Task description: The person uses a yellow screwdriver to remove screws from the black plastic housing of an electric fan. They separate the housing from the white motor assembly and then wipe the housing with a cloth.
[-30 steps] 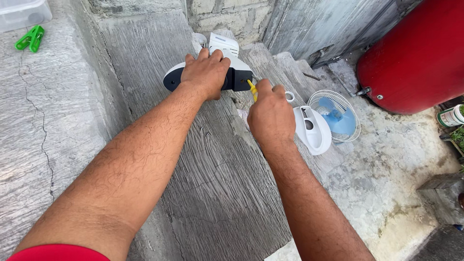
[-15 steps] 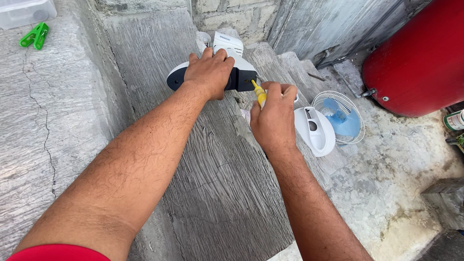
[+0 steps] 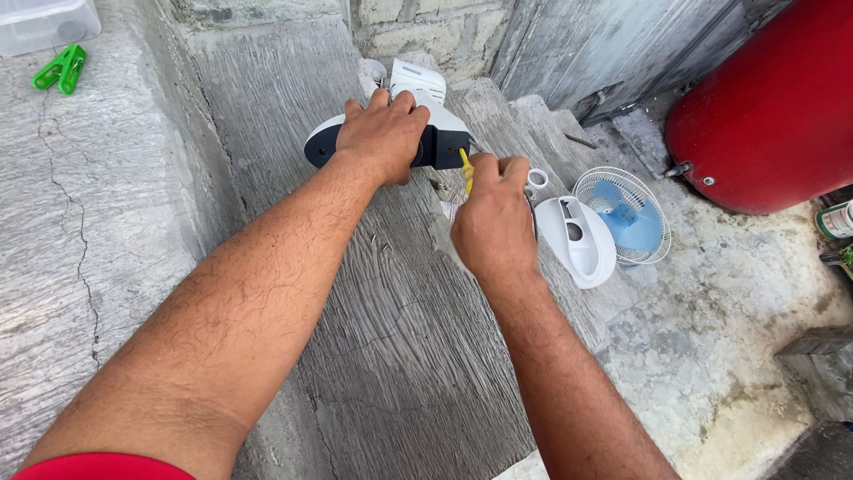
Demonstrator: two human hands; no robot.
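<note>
My left hand (image 3: 382, 133) presses down on a white and dark fan base (image 3: 440, 142) that lies on a grey concrete step (image 3: 391, 356). The base's white stem (image 3: 419, 82) points away from me. My right hand (image 3: 493, 218) is closed on a yellow-handled screwdriver (image 3: 465, 167), whose tip meets the dark side of the base. Most of the tool is hidden inside my fist.
A white fan housing (image 3: 576, 240) and a small blue-bladed fan head in a white grille (image 3: 624, 213) lie on the floor to the right. A white ring (image 3: 537, 178) sits near them. A red tank (image 3: 769, 98) stands at right; green clothespegs (image 3: 60, 68) at upper left.
My right hand has shifted slightly toward the base with the screwdriver. My left hand keeps its hold on the base.
</note>
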